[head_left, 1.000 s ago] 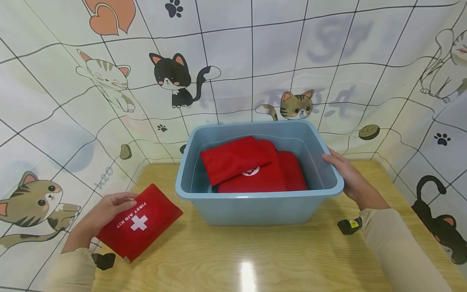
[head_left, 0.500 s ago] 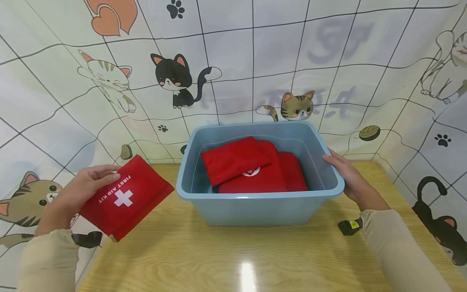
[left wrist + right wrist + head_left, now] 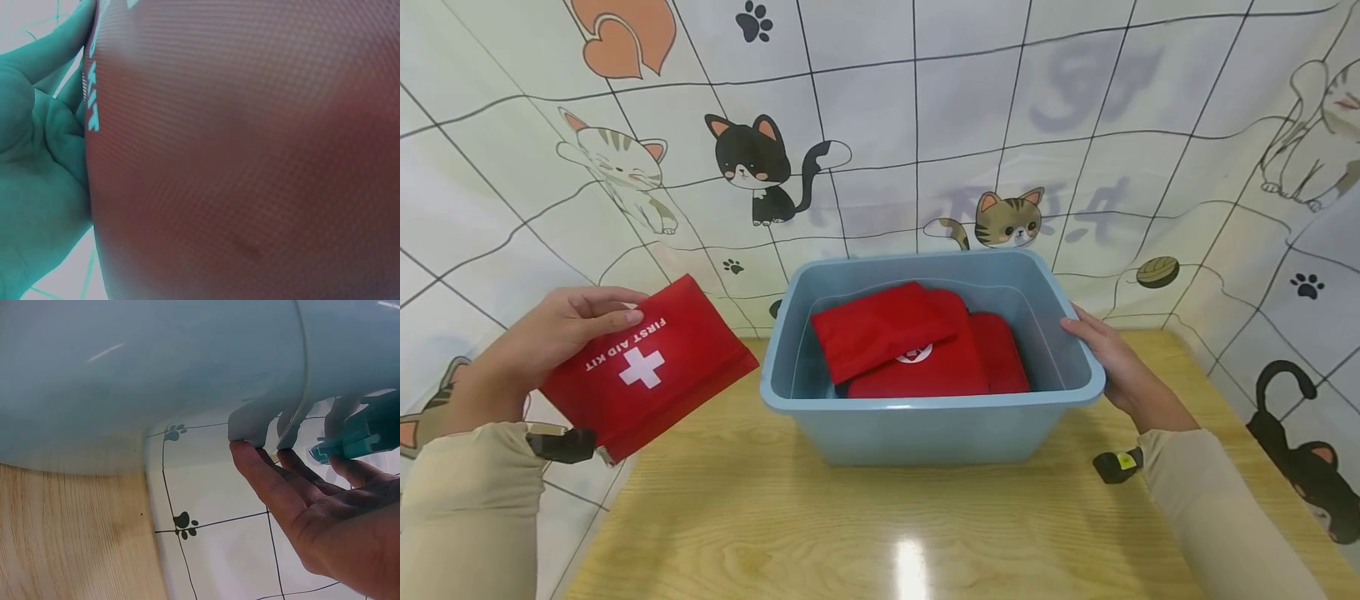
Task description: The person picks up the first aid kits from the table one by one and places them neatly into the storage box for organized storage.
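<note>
Off the left side of the bin, my left hand [image 3: 576, 329] pinches the top corner of a red first aid pouch [image 3: 643, 371] with a white cross and "FIRST AID KIT" lettering. In the left wrist view the pouch [image 3: 244, 156] fills most of the picture, beside the palm [image 3: 44, 169]. My right hand [image 3: 1112, 362] holds the right rim of a light blue plastic bin [image 3: 925, 433]; in the right wrist view its fingers [image 3: 281, 487] touch the outer wall. Inside the bin lie a flat red pouch [image 3: 880, 333], a red case with a white emblem [image 3: 955, 367] and another red case [image 3: 1000, 354].
The bin stands on a wood-grain table [image 3: 850, 533] near its back edge. Close behind and at both sides hangs a white grid-patterned sheet [image 3: 880, 150] printed with cartoon cats. Wrist cameras [image 3: 1116, 465] sit on both forearms.
My left hand has raised the first aid pouch up off the table area and shifted it left. The right hand and the bin stay where they were.
</note>
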Demonstrator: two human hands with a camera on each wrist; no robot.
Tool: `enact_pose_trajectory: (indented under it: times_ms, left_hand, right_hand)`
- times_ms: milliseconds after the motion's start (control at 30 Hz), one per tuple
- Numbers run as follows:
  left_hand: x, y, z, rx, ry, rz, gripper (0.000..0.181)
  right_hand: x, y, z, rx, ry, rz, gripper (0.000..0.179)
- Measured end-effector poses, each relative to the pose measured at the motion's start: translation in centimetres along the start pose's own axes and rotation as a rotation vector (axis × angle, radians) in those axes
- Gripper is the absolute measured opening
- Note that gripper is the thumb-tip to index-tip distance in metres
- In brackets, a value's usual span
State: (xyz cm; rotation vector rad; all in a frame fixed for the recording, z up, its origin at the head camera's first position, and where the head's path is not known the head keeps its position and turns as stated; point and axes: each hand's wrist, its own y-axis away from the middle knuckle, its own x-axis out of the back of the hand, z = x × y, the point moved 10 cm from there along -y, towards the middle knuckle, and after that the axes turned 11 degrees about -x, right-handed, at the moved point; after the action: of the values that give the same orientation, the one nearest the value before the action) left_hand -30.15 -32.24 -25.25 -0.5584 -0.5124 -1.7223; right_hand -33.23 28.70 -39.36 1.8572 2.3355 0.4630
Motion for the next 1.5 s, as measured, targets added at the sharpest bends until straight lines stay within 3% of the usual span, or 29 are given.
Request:
enact_pose_trajectory:
  times_ms: [167, 333, 567, 867, 1300, 1500]
  left_hand:
    - [-0.4, -1.1, 2.3, -0.032, -0.036, -0.009, 0.064]
    - [-1.8, -2.8, 5.5, -0.074, -0.048, -0.019, 0.068]
    - [-4.9, -5.5, 9.9, -0.125, -0.038, -0.065, 0.065]
    - [-9.8, -8.8, 14.6, -0.209, 0.031, -0.155, 0.049]
    - [-16.1, -11.8, 18.2, -0.283, 0.029, -0.289, 0.039]
    - [-19.2, -12.6, 18.9, -0.266, 0.088, -0.342, 0.039]
  right_hand:
    - [0.2, 0.1, -0.1, -0.004, 0.003, 0.005, 0.069]
    - [0.2, 0.0, 0.0, -0.008, 0.002, 0.007, 0.068]
    - [0.0, 0.2, 0.1, -0.024, 0.003, 0.001, 0.07]
    - [0.0, 0.4, 0.1, -0.024, -0.014, -0.001, 0.07]
    - [-0.2, 0.1, 0.0, 0.004, -0.018, -0.004, 0.068]
    - [-0.1, 0.3, 0.2, -0.018, -0.02, 0.006, 0.07]
